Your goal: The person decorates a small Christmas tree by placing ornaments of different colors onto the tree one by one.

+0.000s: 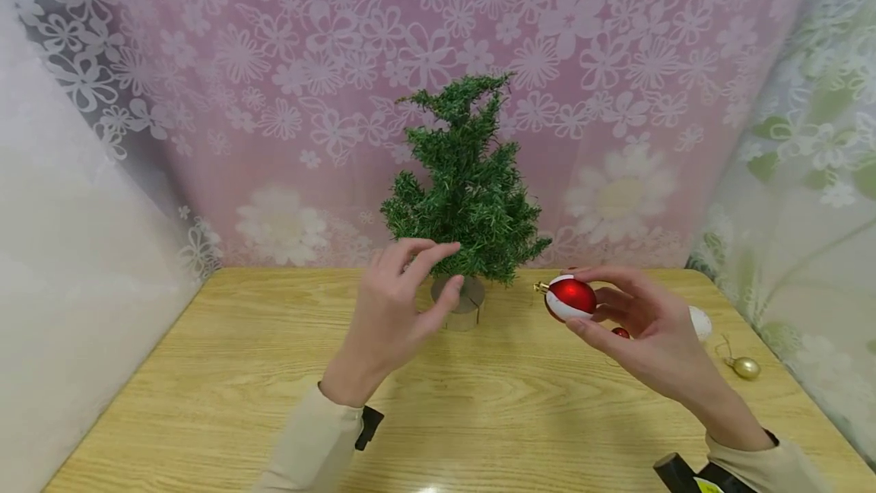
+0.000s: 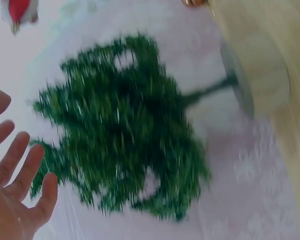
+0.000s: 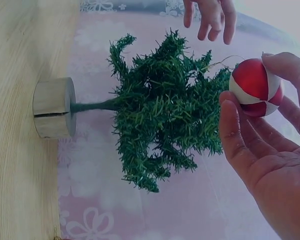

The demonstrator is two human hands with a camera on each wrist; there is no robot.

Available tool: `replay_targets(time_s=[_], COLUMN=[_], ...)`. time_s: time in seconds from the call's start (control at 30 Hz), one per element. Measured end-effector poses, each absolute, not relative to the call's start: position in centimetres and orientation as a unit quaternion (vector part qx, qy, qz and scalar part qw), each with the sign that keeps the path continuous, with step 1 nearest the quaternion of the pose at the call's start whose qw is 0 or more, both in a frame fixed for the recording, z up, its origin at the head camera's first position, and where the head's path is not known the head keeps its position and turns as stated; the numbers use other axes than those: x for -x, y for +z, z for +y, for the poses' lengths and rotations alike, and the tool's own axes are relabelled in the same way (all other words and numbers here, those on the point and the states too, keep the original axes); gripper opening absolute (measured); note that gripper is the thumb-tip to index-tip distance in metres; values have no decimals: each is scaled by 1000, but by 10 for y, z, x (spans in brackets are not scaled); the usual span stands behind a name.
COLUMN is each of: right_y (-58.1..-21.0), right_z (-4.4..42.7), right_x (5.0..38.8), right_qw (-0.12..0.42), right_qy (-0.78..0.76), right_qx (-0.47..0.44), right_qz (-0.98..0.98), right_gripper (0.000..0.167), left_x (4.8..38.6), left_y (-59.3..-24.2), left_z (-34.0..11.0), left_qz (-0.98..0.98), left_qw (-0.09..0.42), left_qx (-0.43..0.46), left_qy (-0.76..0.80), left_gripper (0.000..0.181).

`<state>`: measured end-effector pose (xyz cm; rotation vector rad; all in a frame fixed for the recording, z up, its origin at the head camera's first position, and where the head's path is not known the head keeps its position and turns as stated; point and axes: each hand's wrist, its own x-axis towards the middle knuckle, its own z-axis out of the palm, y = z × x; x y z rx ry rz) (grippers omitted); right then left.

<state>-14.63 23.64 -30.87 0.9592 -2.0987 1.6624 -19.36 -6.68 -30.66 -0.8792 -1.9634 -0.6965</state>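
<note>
Sleeved forearms [image 1: 311, 436] slant inward, right hand [image 1: 653, 329] pinching a red-and-white bauble [image 1: 572, 298].

The left fingers [image 1: 431, 258] bend loosely, spread apart, while the right fingers [image 1: 614, 275] curve in a pinch.

There is one tree [image 1: 472, 189], one bench [image 1: 534, 409], one striped ball [image 1: 572, 300], one white ball [image 1: 701, 323], one gold ball [image 1: 747, 368] and at least one red ball [image 1: 620, 332].

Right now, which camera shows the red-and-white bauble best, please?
Right wrist view: the red-and-white bauble is largest there. Head shows it smaller, with its gold cap; left wrist, blurred and cropped.
</note>
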Motion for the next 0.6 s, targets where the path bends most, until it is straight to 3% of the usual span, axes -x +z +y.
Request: replay_targets(time_s=[0.27,0.6], right_y=[-308,-314], right_z=[229,223], right_x=[147,147], right_qw=[154,151], right_qy=[549,535], right_qx=[-339,-346], right_qz=[-748,-755], right_gripper=[54,58], left_x=[176,172], left_y=[-320,-325], left_z=[-43,-34], left_qz=[-786,-784], left_qw=[347,332], left_qx=[384,390], left_qy=[-339,-350], left_gripper=[24,20])
